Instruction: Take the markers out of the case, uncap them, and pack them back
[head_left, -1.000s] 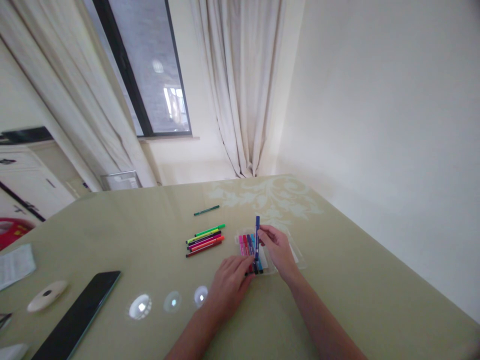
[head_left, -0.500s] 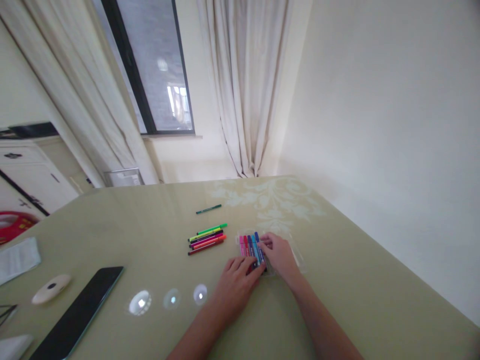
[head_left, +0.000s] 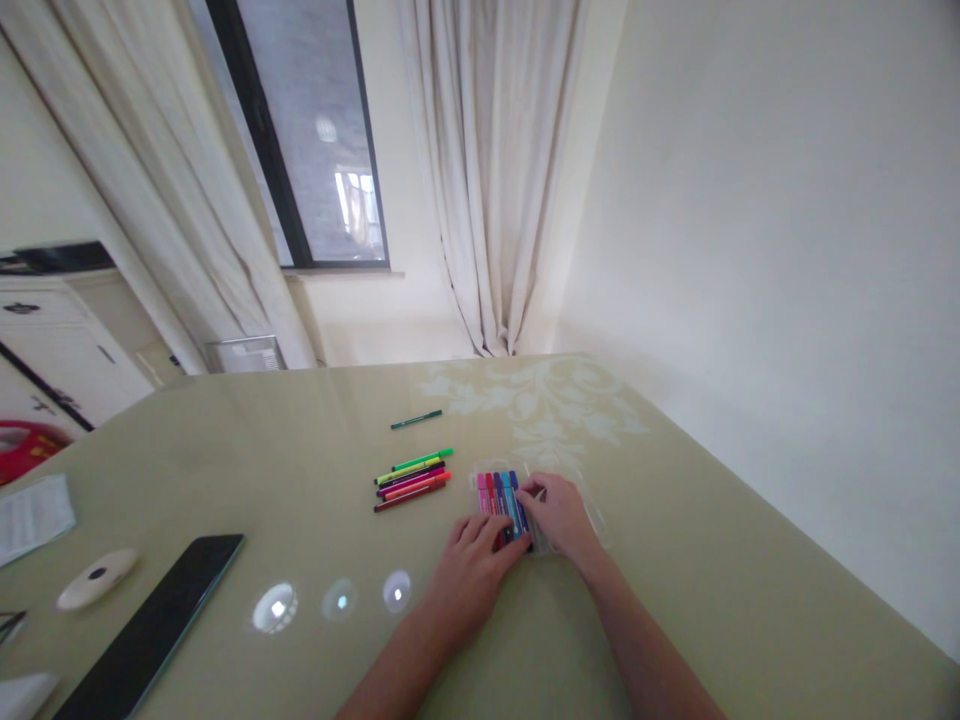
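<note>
Several felt-tip markers in pink, red, purple and light blue [head_left: 507,492] lie side by side in a clear plastic case [head_left: 596,515]. At the right end of the row is a dark blue marker [head_left: 514,478]. My right hand [head_left: 561,512] has its thumb and fingertips closed at the side of this marker. My left hand [head_left: 478,555] rests palm down over the near ends of the row, fingers extended, thumb reaching toward the dark blue marker's lower end. Both hands hide parts of the case.
Left of the case lies a group of loose markers [head_left: 412,482], with a dark green marker [head_left: 416,420] farther back. A black tablet-like slab [head_left: 154,625], a white oval device [head_left: 97,580] and a pale packet [head_left: 34,520] are at the left. A wall [head_left: 787,300] borders the table's right side.
The dark blue marker has slid slightly toward me, so its top now lines up with the others. My right fingers have drawn in a little; my left hand stays nearly still.
</note>
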